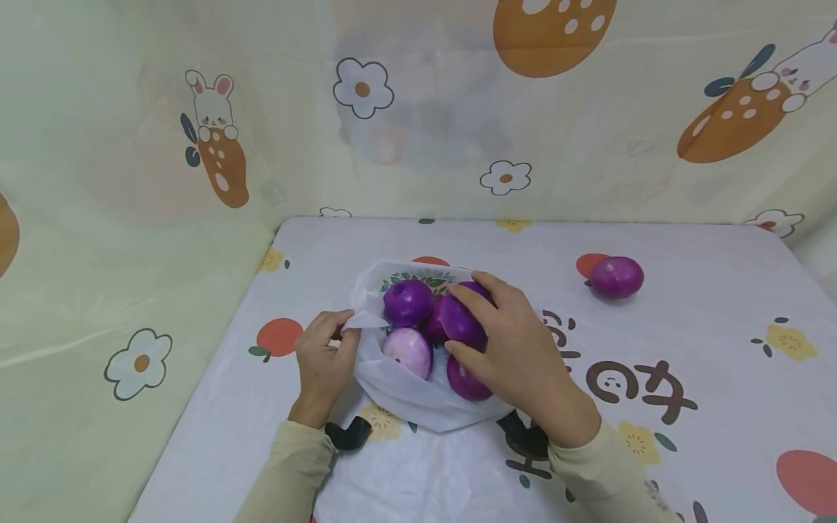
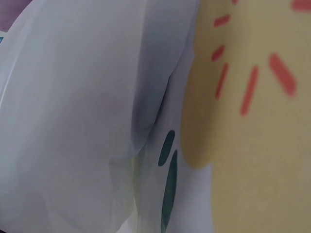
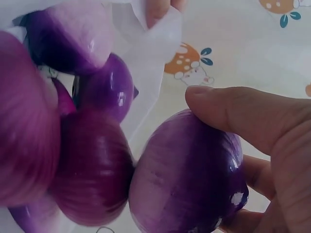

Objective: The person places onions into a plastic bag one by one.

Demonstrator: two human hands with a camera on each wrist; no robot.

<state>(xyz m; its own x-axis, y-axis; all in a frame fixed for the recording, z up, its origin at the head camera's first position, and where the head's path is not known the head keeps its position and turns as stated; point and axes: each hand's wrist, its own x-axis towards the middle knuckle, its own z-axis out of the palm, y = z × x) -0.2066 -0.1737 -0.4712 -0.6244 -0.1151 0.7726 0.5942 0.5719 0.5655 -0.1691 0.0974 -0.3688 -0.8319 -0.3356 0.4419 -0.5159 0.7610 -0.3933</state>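
Observation:
A thin white bag (image 1: 425,414) lies open on the table with several round purple vegetables in it. My left hand (image 1: 325,363) pinches the bag's left rim between thumb and fingers. My right hand (image 1: 519,349) grips a glossy dark purple onion (image 1: 461,319) over the bag's right side. In the right wrist view, the thumb lies across the top of this onion (image 3: 184,174), which touches a redder onion (image 3: 95,170). A pale lilac one (image 1: 408,352) and a violet one (image 1: 408,303) sit in the bag's left part. The left wrist view shows mostly the bag's side (image 2: 82,111).
A single purple onion (image 1: 616,277) lies apart on the table at the back right. The white printed tablecloth (image 1: 706,312) covers the table. A patterned curtain (image 1: 431,145) hangs behind it and along the left. Dark curved camera mounts (image 1: 349,434) show near my wrists.

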